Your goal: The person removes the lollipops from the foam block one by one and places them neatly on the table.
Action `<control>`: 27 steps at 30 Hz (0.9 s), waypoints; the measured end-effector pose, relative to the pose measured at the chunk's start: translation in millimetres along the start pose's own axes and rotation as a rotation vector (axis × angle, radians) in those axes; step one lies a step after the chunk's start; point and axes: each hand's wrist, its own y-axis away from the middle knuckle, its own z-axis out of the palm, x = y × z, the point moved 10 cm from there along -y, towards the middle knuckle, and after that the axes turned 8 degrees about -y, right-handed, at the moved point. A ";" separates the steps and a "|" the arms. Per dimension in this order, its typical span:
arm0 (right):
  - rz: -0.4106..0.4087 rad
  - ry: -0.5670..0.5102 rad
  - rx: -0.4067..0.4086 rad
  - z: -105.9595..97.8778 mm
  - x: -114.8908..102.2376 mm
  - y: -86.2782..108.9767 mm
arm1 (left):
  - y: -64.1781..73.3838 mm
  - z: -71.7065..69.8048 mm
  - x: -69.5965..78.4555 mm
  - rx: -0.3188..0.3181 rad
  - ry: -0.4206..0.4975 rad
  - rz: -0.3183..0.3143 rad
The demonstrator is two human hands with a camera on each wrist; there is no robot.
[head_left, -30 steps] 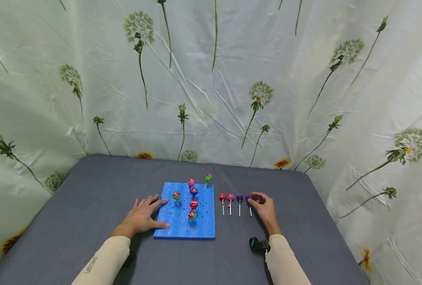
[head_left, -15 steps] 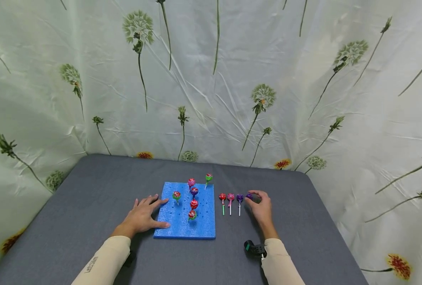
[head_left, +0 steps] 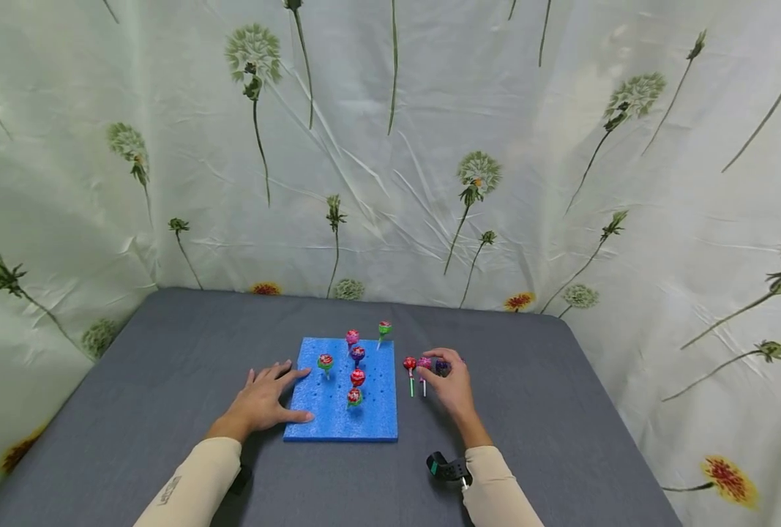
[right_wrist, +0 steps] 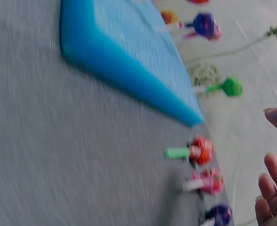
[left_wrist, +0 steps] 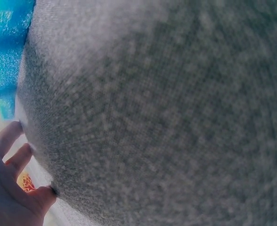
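My left hand (head_left: 261,399) lies spread on the blue board (head_left: 380,424), likely steadying its standing lollipops (head_left: 326,361). Right of it, loose lollipops (head_left: 410,363) lie lined up, presumably for reach, by my empty right hand (head_left: 452,384), thumb and fingers apart.

Head view faces forward and down; close wrist views share its blue board (head_left: 332,402)

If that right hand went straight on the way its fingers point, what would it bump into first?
Probably the pink lollipop, close by the right hand in the head view, with the red lollipop next in line. The hand's height is hard to judge, so it might pass over both.
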 end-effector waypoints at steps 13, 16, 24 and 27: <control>0.042 -0.159 -0.212 65.3 -28.0 20.7 | -4.2 4.3 -2.7 -0.008 0.006 0.008; 0.044 -0.198 -0.289 75.4 -45.5 24.5 | -3.7 3.4 -2.0 -0.017 0.007 0.000; 0.049 -0.252 -0.428 95.2 -54.4 24.2 | -4.5 -0.2 2.1 -0.029 0.003 -0.010; 0.066 -0.239 -0.447 100.2 -53.7 22.6 | -6.0 -0.7 1.8 -0.031 0.009 -0.012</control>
